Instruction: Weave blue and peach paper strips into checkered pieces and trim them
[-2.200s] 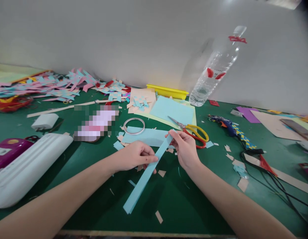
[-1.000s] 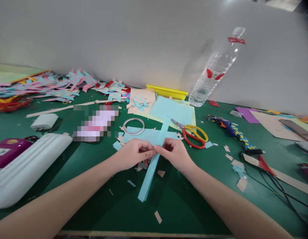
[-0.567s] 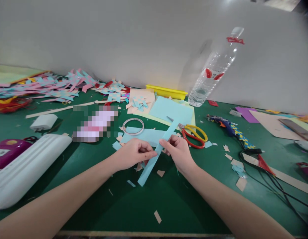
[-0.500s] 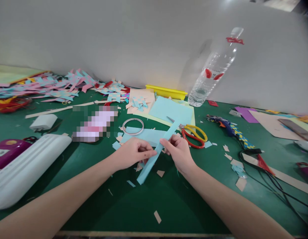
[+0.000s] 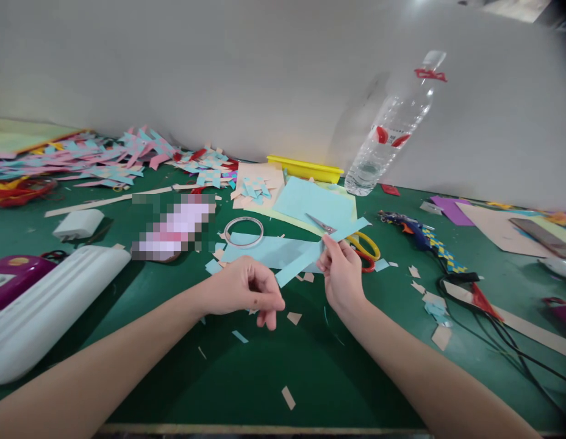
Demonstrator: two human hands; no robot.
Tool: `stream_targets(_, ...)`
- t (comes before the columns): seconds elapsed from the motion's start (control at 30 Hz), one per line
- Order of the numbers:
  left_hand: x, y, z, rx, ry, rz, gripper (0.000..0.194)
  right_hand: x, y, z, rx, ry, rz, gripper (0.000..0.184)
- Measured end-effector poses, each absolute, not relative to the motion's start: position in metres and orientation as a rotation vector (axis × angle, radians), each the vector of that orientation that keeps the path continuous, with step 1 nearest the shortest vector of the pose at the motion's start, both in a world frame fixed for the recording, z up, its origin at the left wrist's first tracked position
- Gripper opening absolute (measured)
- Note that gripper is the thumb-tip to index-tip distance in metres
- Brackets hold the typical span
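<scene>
A light-blue paper strip (image 5: 297, 263) slants over the table, pinched near its middle between the thumb and fingers of my right hand (image 5: 342, 268). Its upper end passes over the handles of the scissors (image 5: 366, 247), which have yellow and red grips. My left hand (image 5: 246, 289) is loosely curled just below the strip's lower end, thumb against the fingers, with nothing visible in it. Behind the strip lies a wider light-blue paper piece (image 5: 260, 250). A roll of tape (image 5: 244, 232) rests on that piece's left end.
Farther back are light-blue sheets (image 5: 310, 198), a yellow tray (image 5: 305, 169) and a tilted water bottle (image 5: 393, 131). Coloured strips (image 5: 104, 155) heap at back left. A phone (image 5: 173, 228), white adapter (image 5: 79, 224) and long white device (image 5: 54, 305) lie left. Cables (image 5: 507, 341) run at right.
My left hand has let go of the strip and moved slightly down. The strip has turned clockwise in my right hand, which has shifted a little to the right.
</scene>
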State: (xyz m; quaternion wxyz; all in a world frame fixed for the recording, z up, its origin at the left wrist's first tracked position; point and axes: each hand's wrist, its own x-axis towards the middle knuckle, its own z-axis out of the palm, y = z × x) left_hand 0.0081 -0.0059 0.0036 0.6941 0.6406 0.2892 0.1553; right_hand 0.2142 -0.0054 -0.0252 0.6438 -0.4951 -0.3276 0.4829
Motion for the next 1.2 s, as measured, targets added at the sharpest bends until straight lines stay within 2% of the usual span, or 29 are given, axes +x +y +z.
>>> stream_targets(0.1, 0.004, -0.003, 0.000, 1.398, 0.593, 0.490, 0.018, 0.215, -0.005, -0.023, -1.115, -0.729, 1.148, 0.035)
stream_targets(0.2, 0.002, 0.000, -0.003, 1.417, 0.685, 0.852, 0.034, 0.211, -0.011, -0.018, -1.082, -0.810, 1.236, 0.024)
stream_targets(0.27, 0.003, 0.002, -0.003, 1.468, 0.827, 0.967, 0.037, 0.207, -0.016, -0.016, -1.071, -0.912, 1.314, 0.020)
stream_targets(0.4, 0.008, 0.002, 0.000, 1.613, 0.977, 0.830, 0.026, 0.201, -0.024, -0.016, -1.067, -1.124, 1.496, 0.032)
stream_targets(0.53, 0.013, 0.000, -0.001, 1.686, 0.982, 0.664, 0.031, 0.200, -0.026, -0.019, -1.051, -1.162, 1.554, 0.041)
stream_targets(0.87, 0.015, -0.005, 0.002, 1.735, 1.018, 0.592, 0.028, 0.199, -0.026, -0.019, -1.111, -1.189, 1.512, 0.036)
stream_targets(1.2, 0.015, -0.003, 0.006, 1.689, 0.953, 0.498, 0.026, 0.204, -0.014, -0.014, -1.075, -0.878, 1.416, 0.031)
